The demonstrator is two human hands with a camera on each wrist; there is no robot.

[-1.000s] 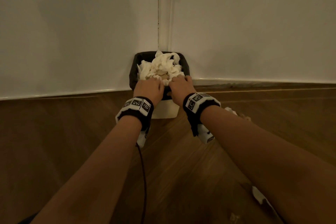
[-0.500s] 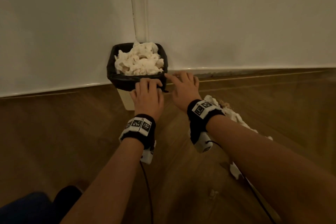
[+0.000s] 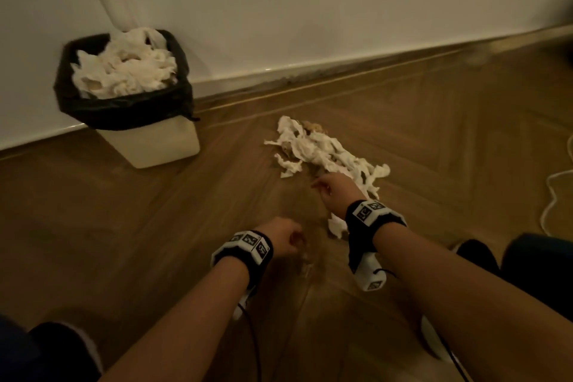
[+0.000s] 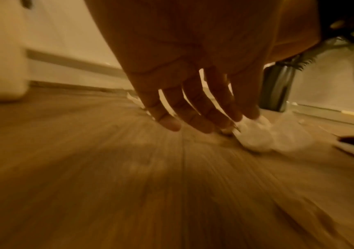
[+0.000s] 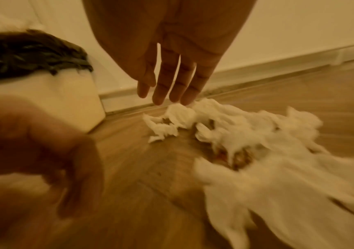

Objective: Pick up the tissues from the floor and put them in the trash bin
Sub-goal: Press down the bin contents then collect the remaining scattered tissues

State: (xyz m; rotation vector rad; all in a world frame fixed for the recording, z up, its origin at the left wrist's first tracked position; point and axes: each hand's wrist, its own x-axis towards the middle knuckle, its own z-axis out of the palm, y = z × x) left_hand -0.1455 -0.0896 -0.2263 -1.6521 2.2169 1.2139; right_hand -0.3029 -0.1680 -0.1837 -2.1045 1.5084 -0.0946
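A white trash bin (image 3: 161, 146) with a black liner (image 3: 124, 108) stands against the wall at the left, heaped with crumpled tissues (image 3: 124, 67). A loose pile of white tissues (image 3: 322, 152) lies on the wooden floor to the right of the bin, also in the right wrist view (image 5: 246, 134). My right hand (image 3: 331, 191) hovers just in front of that pile, its fingers (image 5: 172, 84) straight and empty. My left hand (image 3: 286, 239) hangs lower and nearer to me, its fingers (image 4: 193, 109) relaxed above the floor, holding nothing. One small tissue (image 3: 336, 226) lies by my right wrist.
The white wall and skirting board (image 3: 341, 68) run behind the pile. A white cord (image 3: 555, 192) loops on the floor at the far right. Dark-clad legs (image 3: 533, 263) sit at the right and at the lower left corner. A dark upright object (image 4: 276, 87) stands by the wall.
Both hands left the bin's rim and swung right and back, down towards the floor pile. The view turned right, so the bin now sits at the left.
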